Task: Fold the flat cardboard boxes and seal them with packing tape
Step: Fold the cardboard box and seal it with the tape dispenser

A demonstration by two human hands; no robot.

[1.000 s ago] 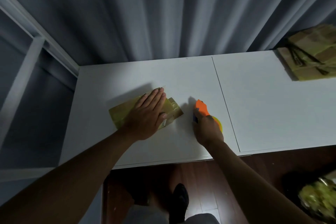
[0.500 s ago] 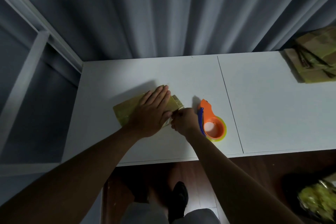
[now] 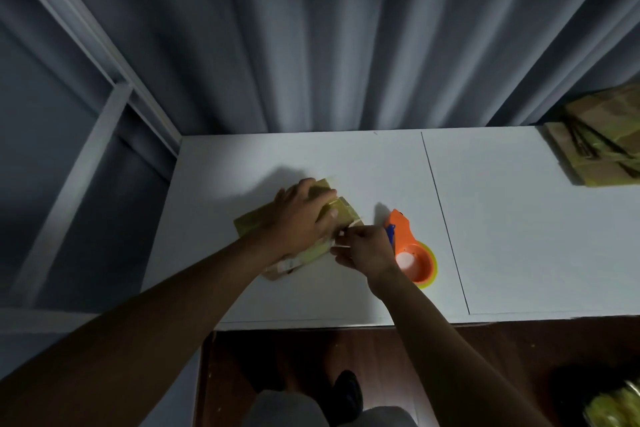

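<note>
A small brown cardboard box point(image 3: 251, 224) lies on the white table point(image 3: 346, 166), left of centre. My left hand point(image 3: 301, 217) lies on top of it, fingers curled over its far edge and gripping it. My right hand point(image 3: 363, 248) is at the box's right side and pinches a pale strip of tape at its edge. The orange tape dispenser point(image 3: 410, 251), with a blue cutter and a yellowish roll, lies on the table just right of my right hand, released.
A stack of flat cardboard boxes point(image 3: 602, 146) sits at the table's far right corner. A seam point(image 3: 445, 222) divides the tabletop. Grey curtains hang behind. Dark wood floor and my shoe point(image 3: 346, 395) show below the table's front edge.
My right hand let go of the tape dispenser, left it on the table and moved left to the box's right edge. My left hand went from lying flat to gripping the box's far edge.
</note>
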